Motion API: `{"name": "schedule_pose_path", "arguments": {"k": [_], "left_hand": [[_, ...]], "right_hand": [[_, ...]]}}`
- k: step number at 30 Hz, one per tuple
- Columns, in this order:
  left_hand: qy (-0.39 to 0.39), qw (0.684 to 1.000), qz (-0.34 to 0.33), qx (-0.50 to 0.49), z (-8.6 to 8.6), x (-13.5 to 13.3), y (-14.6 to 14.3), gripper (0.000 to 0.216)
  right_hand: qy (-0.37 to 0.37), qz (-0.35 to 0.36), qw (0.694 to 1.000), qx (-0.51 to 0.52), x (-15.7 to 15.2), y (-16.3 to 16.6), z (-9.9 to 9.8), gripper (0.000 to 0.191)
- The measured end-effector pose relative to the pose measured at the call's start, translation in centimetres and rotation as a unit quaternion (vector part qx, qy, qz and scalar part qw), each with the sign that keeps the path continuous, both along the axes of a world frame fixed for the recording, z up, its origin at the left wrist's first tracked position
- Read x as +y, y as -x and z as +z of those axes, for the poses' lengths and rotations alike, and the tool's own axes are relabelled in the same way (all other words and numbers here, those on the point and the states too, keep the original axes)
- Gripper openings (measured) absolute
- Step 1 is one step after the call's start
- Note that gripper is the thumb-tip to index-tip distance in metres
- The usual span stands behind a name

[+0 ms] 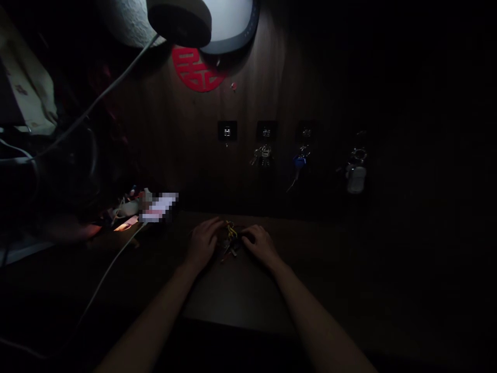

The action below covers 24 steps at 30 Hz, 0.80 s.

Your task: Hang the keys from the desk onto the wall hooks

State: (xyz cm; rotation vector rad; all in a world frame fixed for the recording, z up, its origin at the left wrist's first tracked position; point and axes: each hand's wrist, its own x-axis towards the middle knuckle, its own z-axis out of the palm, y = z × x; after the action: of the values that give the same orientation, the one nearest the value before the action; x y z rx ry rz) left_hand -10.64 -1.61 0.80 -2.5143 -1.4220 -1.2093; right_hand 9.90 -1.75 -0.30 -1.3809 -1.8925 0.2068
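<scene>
In dim light, a bunch of keys (pixel 230 243) with a yellow strap or tag lies on the dark wooden surface between my hands. My left hand (pixel 202 242) rests on its left side, fingers stretched toward the ring end and apart from the thumb. On the other side, my right hand (pixel 261 244) has its fingers loosely bent, with a gap between thumb and forefinger. Its fingertips are close beside the keys; the dark hides whether they touch. Neither hand visibly grips anything.
Wall hooks (pixel 227 131) line the upright panel, with hanging keys (pixel 264 154), a blue-headed key (pixel 298 162) and a grey fob (pixel 356 178). A lit, blurred-out screen (pixel 159 207) with a white cable (pixel 104 274) lies left. Above are a red paper cutout (pixel 196 72) and a round dark device (pixel 179 23).
</scene>
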Motion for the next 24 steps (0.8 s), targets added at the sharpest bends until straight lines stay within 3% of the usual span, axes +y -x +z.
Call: {"name": "schedule_pose_path", "arguments": {"k": [3, 5, 9, 13, 20, 24], "left_hand": [[0.019, 0.994, -0.075, 0.08, 0.1, -0.5, -1.5, 0.049], [0.033, 0.99, -0.089, 0.101, 0.0, -0.6, -1.9, 0.042], [0.049, 0.994, -0.057, 0.076, -0.1, -0.6, -1.6, 0.028], [0.037, 0.996, -0.037, 0.078, -0.1, -0.7, -0.9, 0.027], [0.023, 0.998, 0.058, 0.025, -0.4, 0.0, -0.5, 0.034], [-0.009, 0.993, 0.102, -0.062, 0.5, -0.3, -0.2, 0.03]], "right_hand": [[-0.003, 0.001, 1.0, 0.005, 0.1, 0.1, -0.1, 0.017], [-0.003, -0.013, 1.0, 0.025, 0.2, 0.0, -0.1, 0.017], [0.001, -0.062, 0.991, 0.118, 0.6, -0.2, 0.1, 0.02], [0.007, -0.093, 0.97, 0.223, 0.6, -0.4, 0.7, 0.026], [0.02, -0.058, 0.93, 0.363, 0.2, -0.3, 2.2, 0.029], [0.016, -0.012, 0.93, 0.366, -0.5, 0.0, 2.9, 0.027]]}}
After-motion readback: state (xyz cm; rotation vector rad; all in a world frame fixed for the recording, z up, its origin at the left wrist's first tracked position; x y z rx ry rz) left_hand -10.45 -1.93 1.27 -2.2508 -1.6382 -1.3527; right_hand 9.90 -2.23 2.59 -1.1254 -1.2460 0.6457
